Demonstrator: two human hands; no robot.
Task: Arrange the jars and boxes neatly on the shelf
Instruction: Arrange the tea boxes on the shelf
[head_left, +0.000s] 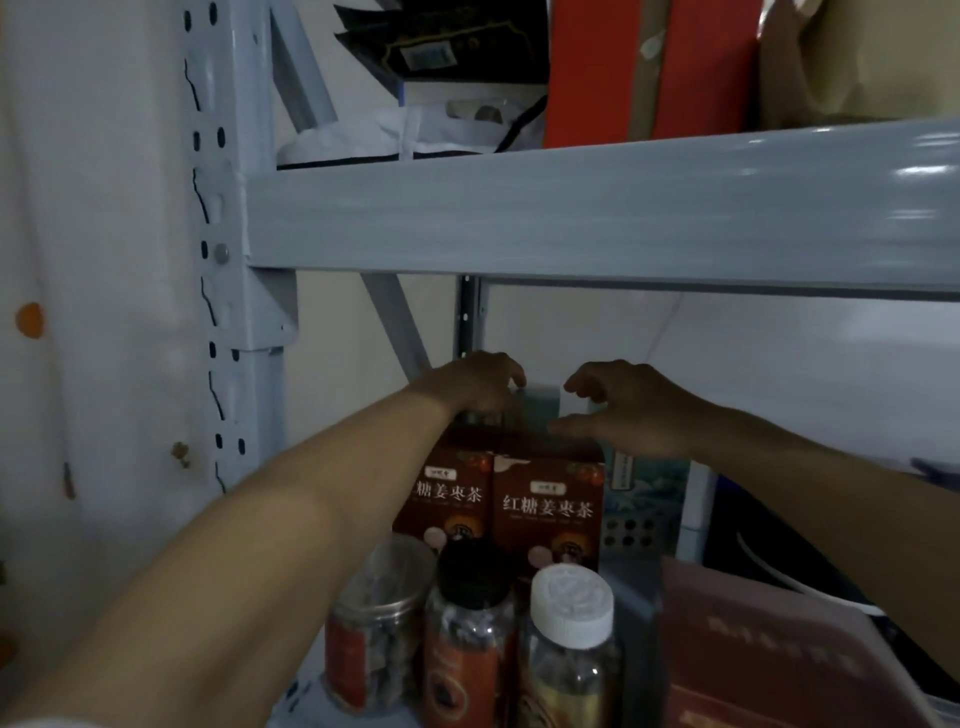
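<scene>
3 jars stand in a row at the bottom centre of the frame: a metal-lidded jar (376, 623) on the left, a black-capped jar (470, 629) in the middle, a white-capped jar (569, 644) on the right. Just behind them, at centre, 2 red-brown boxes (548, 509) with white Chinese lettering stand upright, side by side and touching. Behind those a pale teal box (540, 410) rises higher — it is the one being handled.

The left hand (475, 382) curls its fingers over that box's upper left corner; the right hand (623, 410) lies along its right side with thumb stretched across the front and fingers bent at the top edge. Whether either grip is firm, I cannot tell.

Both forearms reach over the front rows, so the likely mishap is a wrist or elbow dipping and knocking a jar off the grey shelf (597, 208) edge. A tilted teal box could also topple the red-brown pair forward.
</scene>
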